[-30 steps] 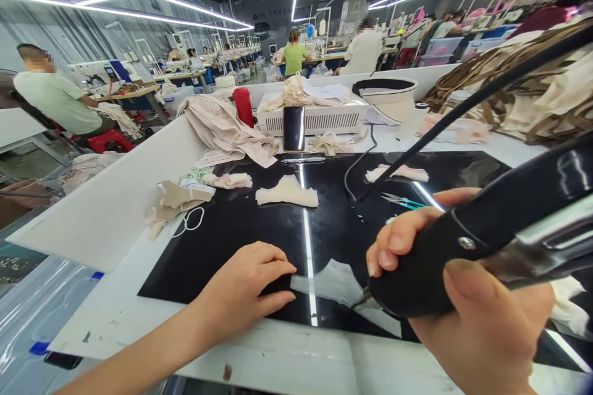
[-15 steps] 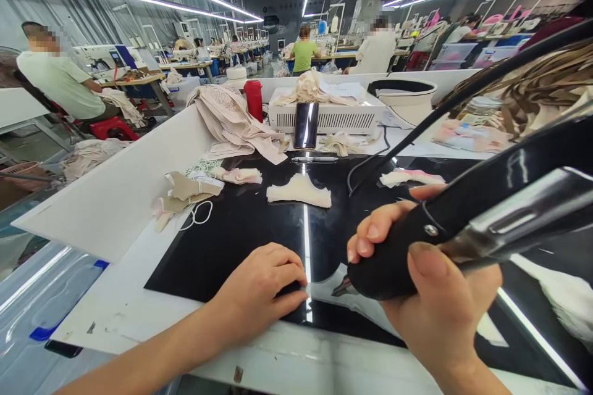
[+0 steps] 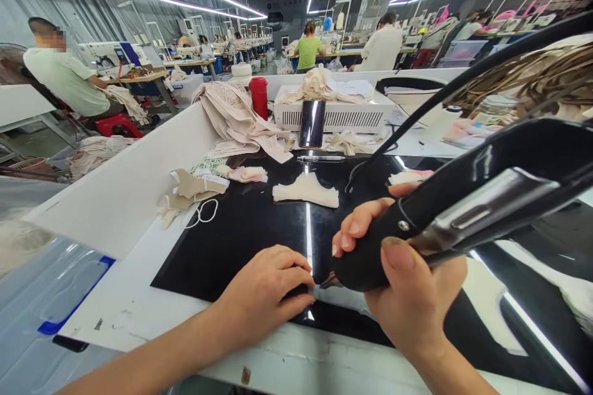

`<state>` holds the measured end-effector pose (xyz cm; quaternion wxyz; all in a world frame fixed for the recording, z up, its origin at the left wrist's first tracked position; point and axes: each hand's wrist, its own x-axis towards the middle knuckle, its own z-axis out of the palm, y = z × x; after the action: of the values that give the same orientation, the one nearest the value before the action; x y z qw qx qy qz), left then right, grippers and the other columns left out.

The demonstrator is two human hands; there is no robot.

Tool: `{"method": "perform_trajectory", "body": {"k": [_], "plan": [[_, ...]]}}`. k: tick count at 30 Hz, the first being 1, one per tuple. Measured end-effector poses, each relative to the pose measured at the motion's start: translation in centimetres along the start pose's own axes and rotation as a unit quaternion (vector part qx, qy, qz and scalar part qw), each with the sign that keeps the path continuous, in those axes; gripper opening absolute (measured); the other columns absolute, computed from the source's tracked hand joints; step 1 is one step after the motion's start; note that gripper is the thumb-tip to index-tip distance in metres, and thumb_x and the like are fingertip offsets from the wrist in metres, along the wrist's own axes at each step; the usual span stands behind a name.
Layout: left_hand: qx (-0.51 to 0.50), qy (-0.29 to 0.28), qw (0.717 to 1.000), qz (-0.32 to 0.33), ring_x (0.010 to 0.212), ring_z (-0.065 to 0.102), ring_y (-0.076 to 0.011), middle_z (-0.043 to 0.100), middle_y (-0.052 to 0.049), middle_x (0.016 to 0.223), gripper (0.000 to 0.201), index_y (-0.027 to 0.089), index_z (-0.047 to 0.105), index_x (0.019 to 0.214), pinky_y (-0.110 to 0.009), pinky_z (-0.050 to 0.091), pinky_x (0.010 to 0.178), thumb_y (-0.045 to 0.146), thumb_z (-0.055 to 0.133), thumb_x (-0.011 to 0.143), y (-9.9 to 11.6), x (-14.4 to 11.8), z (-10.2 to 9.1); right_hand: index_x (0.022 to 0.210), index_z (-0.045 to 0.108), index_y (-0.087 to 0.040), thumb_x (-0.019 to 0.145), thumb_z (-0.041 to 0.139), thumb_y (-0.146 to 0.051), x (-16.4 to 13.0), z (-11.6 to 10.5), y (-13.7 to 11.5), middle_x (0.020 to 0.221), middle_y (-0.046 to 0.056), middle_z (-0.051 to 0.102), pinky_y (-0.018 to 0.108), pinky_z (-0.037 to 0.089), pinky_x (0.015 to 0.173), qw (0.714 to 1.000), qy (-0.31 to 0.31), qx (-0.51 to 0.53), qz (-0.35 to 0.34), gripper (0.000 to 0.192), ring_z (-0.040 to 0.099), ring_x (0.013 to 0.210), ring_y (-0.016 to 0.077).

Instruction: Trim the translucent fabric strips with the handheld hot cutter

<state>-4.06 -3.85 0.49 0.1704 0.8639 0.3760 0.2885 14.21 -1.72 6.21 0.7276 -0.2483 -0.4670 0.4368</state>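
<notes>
My right hand (image 3: 412, 284) is wrapped around a black corded hand tool (image 3: 467, 197) with a long metal lever, my thumb below the lever. The tool slants down to the left; its small metal tip is near a thin, translucent pale strip of fabric (image 3: 347, 298) on the glossy black board (image 3: 222, 253). At the strip's left end, my left hand (image 3: 273, 284) is closed, with thumb and fingertips pinching its edge. The curled fingers partly hide this grip. Beyond both hands lies a cream cut fabric piece (image 3: 306, 191).
Fabric scraps (image 3: 197, 190) with a white loop lie at left. A phone (image 3: 312, 124) leans on a vented white box (image 3: 343, 116) behind a pen (image 3: 320, 158). A red cup (image 3: 259, 99) stands beside piled fabric (image 3: 241, 120). The tool's cable (image 3: 430, 102) arcs across the right side.
My right hand and the tool have shifted left, closer to my left hand. The view has turned slightly, uncovering more of a cream piece at right. My left hand keeps its pose at the strip.
</notes>
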Motion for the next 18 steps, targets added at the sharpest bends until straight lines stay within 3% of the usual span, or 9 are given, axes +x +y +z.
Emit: {"method": "perform_trajectory", "body": {"k": [8,12,18], "plan": [[0.013,-0.010,1.000,0.001,0.108,0.072,-0.0187,0.075,-0.003,0.120,0.010,0.021,0.076,0.109,-0.033,0.059,0.100,0.021,0.078,0.099,0.0,-0.4,-0.5,0.118,0.058,-0.029,0.087,0.089,-0.047,-0.4,0.1,0.3,0.079,-0.006,0.068,0.032,0.057,0.050,1.000,-0.012,-0.011,-0.003,0.047,0.064,0.055,0.0160],[0.066,0.001,0.996,0.064,0.105,0.073,-0.0190,0.076,-0.005,0.116,0.015,0.021,0.076,0.119,-0.034,0.061,0.098,0.023,0.071,0.105,0.1,-0.8,-1.0,0.118,0.057,-0.029,0.088,0.088,-0.047,-0.4,0.1,0.3,0.080,-0.005,0.069,0.033,0.058,0.051,1.000,-0.019,-0.009,-0.005,0.047,0.064,0.055,0.0165],[0.130,0.022,0.982,0.135,0.104,0.074,-0.0172,0.078,-0.004,0.111,0.013,0.019,0.077,0.112,-0.036,0.059,0.107,0.024,0.065,0.109,0.0,-1.4,-0.9,0.119,0.059,-0.029,0.089,0.087,-0.044,-0.4,0.1,0.4,0.080,-0.004,0.068,0.034,0.055,0.049,1.000,-0.024,0.001,-0.009,0.044,0.063,0.056,0.0178]]}}
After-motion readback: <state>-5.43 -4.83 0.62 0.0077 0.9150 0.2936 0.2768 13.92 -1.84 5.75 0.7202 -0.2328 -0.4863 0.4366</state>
